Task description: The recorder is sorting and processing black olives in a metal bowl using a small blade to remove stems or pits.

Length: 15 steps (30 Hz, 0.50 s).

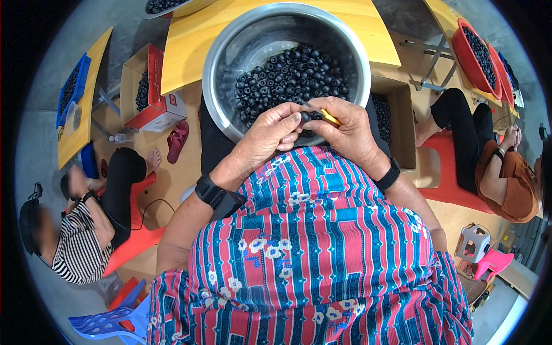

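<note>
A large steel bowl (pixel 224 69) rests on my lap, filled with many small dark round fruits (pixel 290 75). My left hand (pixel 270 131) pinches one dark fruit (pixel 305 117) at the bowl's near rim. My right hand (pixel 345 129) meets it there, gripping a small yellow-handled tool (pixel 329 117) whose tip touches the fruit. Both wrists wear black bands. My striped floral shirt fills the lower part of the view.
A yellow wooden table (pixel 190 40) lies beyond the bowl. Cardboard boxes of dark fruits (pixel 144 92) (pixel 397 123) stand on both sides. A person in stripes (pixel 80 241) sits at left, another in brown (pixel 506 178) at right beside red basins (pixel 477 57). Plastic stools stand around.
</note>
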Each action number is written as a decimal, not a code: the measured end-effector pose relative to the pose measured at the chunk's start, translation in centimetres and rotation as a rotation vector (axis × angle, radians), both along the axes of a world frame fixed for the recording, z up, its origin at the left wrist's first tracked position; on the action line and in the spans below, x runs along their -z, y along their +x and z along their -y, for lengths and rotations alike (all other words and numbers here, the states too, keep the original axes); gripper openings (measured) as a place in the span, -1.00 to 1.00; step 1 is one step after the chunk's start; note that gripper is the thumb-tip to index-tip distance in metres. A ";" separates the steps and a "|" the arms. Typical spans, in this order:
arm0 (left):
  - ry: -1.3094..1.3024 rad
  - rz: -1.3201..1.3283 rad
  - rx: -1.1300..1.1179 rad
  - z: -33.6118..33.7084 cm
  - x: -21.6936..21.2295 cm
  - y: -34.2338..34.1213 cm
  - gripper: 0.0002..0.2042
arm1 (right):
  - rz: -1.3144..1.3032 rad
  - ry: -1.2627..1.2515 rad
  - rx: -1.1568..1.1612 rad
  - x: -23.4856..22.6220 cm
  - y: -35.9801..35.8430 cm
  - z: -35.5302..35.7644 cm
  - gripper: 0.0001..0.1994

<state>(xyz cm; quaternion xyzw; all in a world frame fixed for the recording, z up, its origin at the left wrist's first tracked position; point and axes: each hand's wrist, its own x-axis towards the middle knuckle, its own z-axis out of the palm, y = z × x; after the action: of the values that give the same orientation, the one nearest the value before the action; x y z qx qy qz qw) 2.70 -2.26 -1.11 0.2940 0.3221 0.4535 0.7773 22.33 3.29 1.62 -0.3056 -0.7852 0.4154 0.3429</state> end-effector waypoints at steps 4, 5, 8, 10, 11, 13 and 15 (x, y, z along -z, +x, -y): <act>-0.001 0.175 -0.033 0.1 0.2 -0.3 -0.81 | 0.046 -0.027 0.057 -0.8 0.6 0.0 -0.75; -0.001 0.215 -0.042 0.1 0.4 -0.4 -0.82 | 0.045 0.005 0.040 -0.6 0.7 -0.3 -0.77; -0.009 0.275 -0.046 0.1 0.5 -0.5 -0.83 | 0.063 0.014 -0.018 0.1 0.7 -0.5 -0.81; -0.016 0.296 -0.043 0.1 0.5 -0.6 -0.83 | 0.080 0.044 -0.033 0.3 0.5 -0.4 -0.82; -0.012 0.278 -0.050 0.1 0.5 -0.5 -0.83 | 0.133 0.080 -0.056 0.2 0.5 -0.4 -0.80; -0.008 0.259 -0.057 0.2 0.5 -0.5 -0.82 | 0.203 0.129 -0.089 0.1 0.4 -0.5 -0.77; 0.008 0.266 -0.042 0.2 0.5 -0.5 -0.83 | 0.219 0.153 -0.108 0.2 0.3 -0.5 -0.77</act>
<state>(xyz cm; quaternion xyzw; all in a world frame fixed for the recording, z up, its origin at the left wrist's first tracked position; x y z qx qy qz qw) 2.23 -2.44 -1.56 0.2275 0.2206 0.5058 0.8023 22.64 3.78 1.46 -0.2792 -0.8627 0.3361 0.2544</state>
